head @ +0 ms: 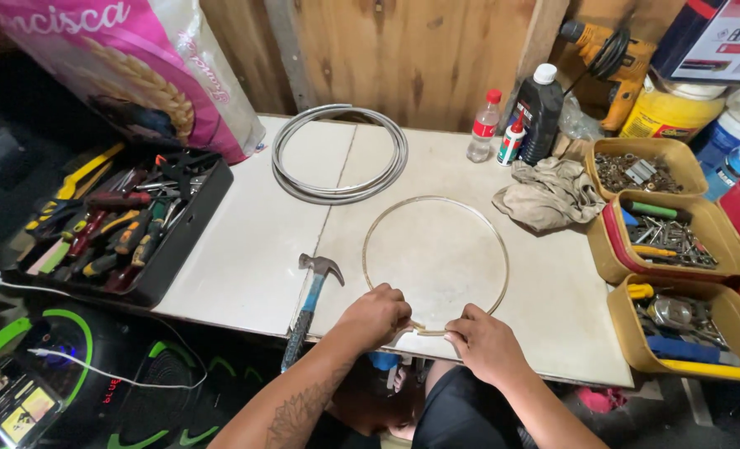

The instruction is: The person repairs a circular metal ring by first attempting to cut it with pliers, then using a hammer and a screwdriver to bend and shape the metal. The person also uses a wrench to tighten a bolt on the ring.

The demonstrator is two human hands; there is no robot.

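Head cam looked down on a pale bench [245, 249]. Both hands sat at the near edge, pinched on the bottom of a thin brass-coloured hoop [436, 264]. Left hand [376, 318] was curled shut on the hoop's near arc; right hand [486, 342] was closed, fingertips gripping the same arc just beside it. Rest of the hoop lay flat on the bench, mid-right. Claw hammer [310, 306] with a blue handle lay just left of the left hand, handle overhanging the near edge. Grey coiled tubing [339, 155] lay toward the far edge. Crumpled rag [548, 193] lay far right, beside yellow bins of hardware [667, 241]. Black tray of hand tools [125, 224] sat off the left edge.
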